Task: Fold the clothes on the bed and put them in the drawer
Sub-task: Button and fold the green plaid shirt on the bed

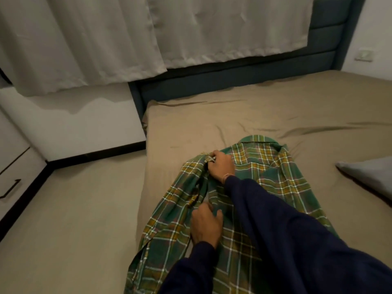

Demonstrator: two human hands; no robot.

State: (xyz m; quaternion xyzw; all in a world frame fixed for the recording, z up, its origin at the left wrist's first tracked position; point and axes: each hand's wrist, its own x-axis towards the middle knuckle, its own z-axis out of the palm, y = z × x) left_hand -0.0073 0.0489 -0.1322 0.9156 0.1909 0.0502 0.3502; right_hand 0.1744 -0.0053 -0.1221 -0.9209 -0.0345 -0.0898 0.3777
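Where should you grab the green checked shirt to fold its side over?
Best along its left edge, coming from the floor side. The shirt lies flat on the bed, collar away from the person, and that edge is already bunched up. The right hand pinches it near the shoulder, and the left hand rests on it lower down.

dim, soft focus; wide-angle bending at edges

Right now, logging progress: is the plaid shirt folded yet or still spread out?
Mostly spread: the plaid shirt lies lengthwise along the bed, collar visible, only its left side gathered.
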